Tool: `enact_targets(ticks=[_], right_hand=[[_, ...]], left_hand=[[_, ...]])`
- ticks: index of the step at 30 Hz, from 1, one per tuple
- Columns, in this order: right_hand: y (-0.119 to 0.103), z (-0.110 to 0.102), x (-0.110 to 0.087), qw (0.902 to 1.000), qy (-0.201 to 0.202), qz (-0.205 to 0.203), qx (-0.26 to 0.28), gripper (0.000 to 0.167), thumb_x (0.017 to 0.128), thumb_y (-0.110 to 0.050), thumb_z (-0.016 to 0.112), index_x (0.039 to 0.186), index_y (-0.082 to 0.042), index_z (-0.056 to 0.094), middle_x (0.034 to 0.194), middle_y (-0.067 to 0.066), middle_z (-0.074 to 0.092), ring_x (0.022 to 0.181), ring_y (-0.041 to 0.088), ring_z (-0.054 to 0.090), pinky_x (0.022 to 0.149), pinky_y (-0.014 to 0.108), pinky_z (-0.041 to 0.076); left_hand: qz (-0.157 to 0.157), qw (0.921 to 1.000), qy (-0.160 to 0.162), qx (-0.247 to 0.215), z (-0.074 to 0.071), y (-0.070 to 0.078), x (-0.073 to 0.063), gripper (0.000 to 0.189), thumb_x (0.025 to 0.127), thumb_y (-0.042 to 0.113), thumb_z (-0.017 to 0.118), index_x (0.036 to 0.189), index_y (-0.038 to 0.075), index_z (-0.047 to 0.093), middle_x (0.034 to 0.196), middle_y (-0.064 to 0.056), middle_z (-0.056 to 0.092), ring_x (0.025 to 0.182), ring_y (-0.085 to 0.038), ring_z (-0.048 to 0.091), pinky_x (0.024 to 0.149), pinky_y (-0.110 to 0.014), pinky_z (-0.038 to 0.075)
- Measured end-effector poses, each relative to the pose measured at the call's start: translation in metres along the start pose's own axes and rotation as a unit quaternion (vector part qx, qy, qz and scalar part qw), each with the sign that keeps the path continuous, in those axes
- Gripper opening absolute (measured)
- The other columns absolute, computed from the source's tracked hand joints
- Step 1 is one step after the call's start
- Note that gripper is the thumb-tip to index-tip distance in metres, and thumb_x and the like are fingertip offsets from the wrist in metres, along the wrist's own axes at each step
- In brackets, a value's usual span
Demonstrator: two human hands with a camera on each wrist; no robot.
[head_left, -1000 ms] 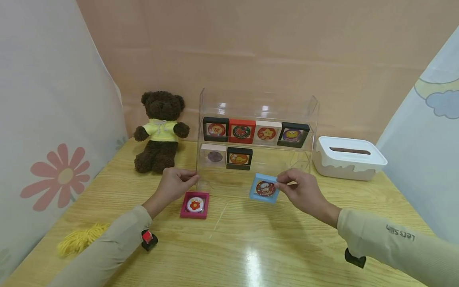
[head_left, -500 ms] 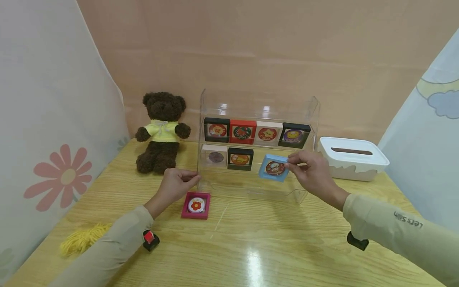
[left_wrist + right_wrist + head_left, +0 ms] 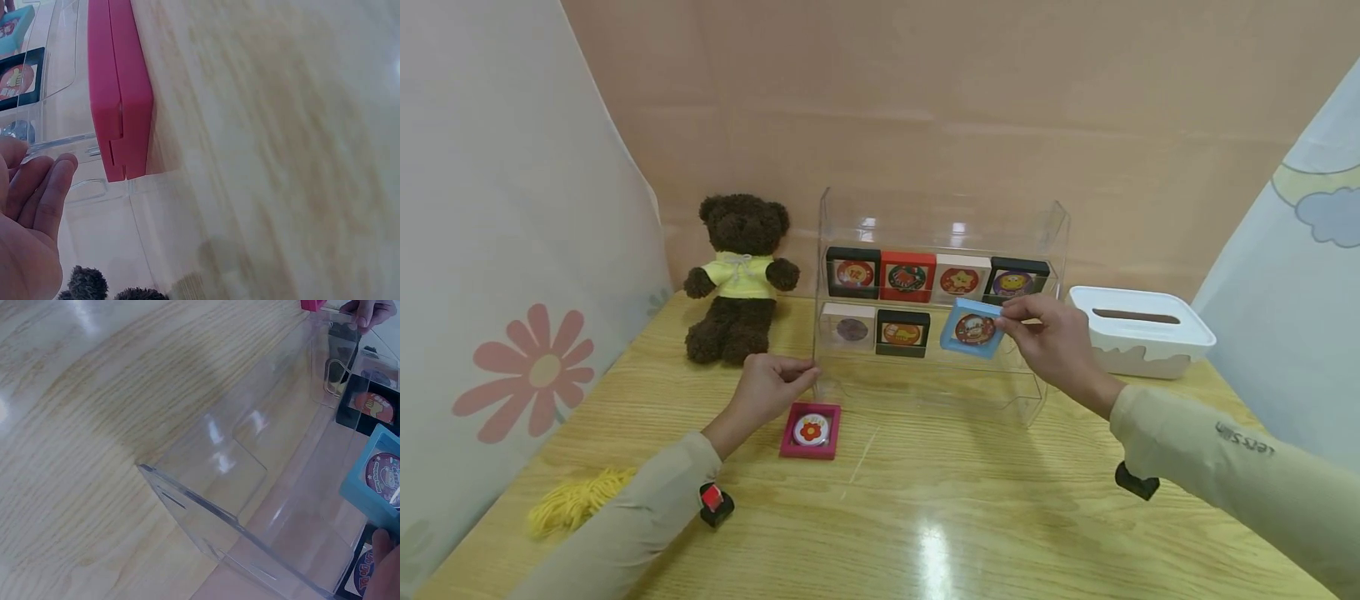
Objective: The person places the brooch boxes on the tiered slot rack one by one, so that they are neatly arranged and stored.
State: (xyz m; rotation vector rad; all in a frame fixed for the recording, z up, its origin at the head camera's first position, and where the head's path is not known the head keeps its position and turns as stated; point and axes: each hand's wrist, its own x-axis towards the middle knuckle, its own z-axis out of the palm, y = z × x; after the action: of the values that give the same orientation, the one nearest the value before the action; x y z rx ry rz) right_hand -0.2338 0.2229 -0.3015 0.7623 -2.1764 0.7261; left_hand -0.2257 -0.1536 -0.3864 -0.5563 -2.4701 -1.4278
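My right hand [image 3: 1052,346] pinches the right edge of a light blue square frame [image 3: 951,340] holding a round badge. That frame is slightly tilted, in front of the middle tier of a clear acrylic display rack [image 3: 925,232], right of a black frame [image 3: 902,315]. With thumb and fingers, my left hand [image 3: 763,387] grips the rack's lower left edge; the left wrist view shows the fingertips at the clear edge. A magenta frame [image 3: 834,433] with a flower badge lies on the table, just right of the left hand.
Several framed badges, including a red frame [image 3: 886,260], line the rack's upper row; a white frame [image 3: 827,333] sits below. A brown teddy bear [image 3: 741,321] is left, a white tissue box [image 3: 1138,333] right. Yellow yarn [image 3: 576,500] lies front left on the wooden table [image 3: 865,533].
My right hand has lifted the light blue frame up from low in front of the rack, slightly rightward, to the middle tier. The left hand keeps its grip on the rack's edge.
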Motion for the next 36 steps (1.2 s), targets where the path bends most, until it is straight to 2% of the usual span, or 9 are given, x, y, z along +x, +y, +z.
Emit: enact_targets(ticks=[7,12,17,24,28,36], right_hand=[[0.002,0.005,0.006,0.9995,0.007,0.03,0.01,0.01,0.075,0.007,0.076,0.079,0.003,0.068,0.089,0.013,0.068,0.076,0.026,0.066,0.065,0.004,0.044],[0.003,0.012,0.007,0.9992,0.004,0.034,0.019,0.01,0.075,0.008,0.076,0.08,0.004,0.069,0.09,0.014,0.067,0.08,0.028,0.066,0.064,0.019,0.053],[0.0,0.015,0.007,0.9985,-0.024,0.049,0.01,0.007,0.079,0.004,0.075,0.083,0.002,0.07,0.094,0.013,0.067,0.081,0.027,0.066,0.063,0.036,0.056],[-0.002,0.016,0.006,0.9939,-0.07,0.084,0.015,0.005,0.083,-0.001,0.072,0.087,0.002,0.071,0.098,0.012,0.066,0.087,0.026,0.065,0.067,0.039,0.056],[-0.001,0.019,0.004,0.9946,-0.067,0.076,0.023,0.005,0.082,0.0,0.073,0.087,0.001,0.071,0.098,0.012,0.066,0.088,0.026,0.064,0.068,0.039,0.056],[0.003,0.027,-0.001,0.9982,-0.041,0.031,0.031,0.008,0.077,0.005,0.075,0.082,0.002,0.07,0.093,0.013,0.066,0.083,0.026,0.065,0.063,0.033,0.056]], left_hand=[[0.009,1.0,0.003,0.003,0.0,-0.001,-0.001,0.016,0.087,0.011,0.07,0.093,-0.003,0.075,0.083,-0.011,0.071,0.069,-0.015,0.069,0.057,-0.027,0.055],[0.006,1.0,-0.001,-0.002,0.001,-0.002,-0.001,0.016,0.088,0.011,0.07,0.092,-0.003,0.075,0.083,-0.011,0.071,0.069,-0.014,0.069,0.057,-0.026,0.055],[0.002,1.0,-0.001,-0.003,0.001,-0.001,-0.001,0.015,0.088,0.011,0.07,0.092,-0.003,0.075,0.084,-0.012,0.071,0.07,-0.014,0.069,0.058,-0.027,0.055],[0.004,1.0,0.003,0.003,0.001,-0.001,0.0,0.013,0.087,0.011,0.07,0.089,-0.001,0.076,0.083,-0.011,0.071,0.069,-0.014,0.069,0.058,-0.027,0.055],[0.006,1.0,0.004,0.004,0.001,-0.001,0.0,0.013,0.087,0.011,0.07,0.089,-0.001,0.076,0.082,-0.011,0.071,0.068,-0.014,0.068,0.058,-0.027,0.055],[0.01,0.9999,0.01,0.0,0.002,-0.003,0.0,0.012,0.086,0.009,0.071,0.088,-0.002,0.076,0.082,-0.012,0.071,0.069,-0.017,0.069,0.058,-0.028,0.056]])
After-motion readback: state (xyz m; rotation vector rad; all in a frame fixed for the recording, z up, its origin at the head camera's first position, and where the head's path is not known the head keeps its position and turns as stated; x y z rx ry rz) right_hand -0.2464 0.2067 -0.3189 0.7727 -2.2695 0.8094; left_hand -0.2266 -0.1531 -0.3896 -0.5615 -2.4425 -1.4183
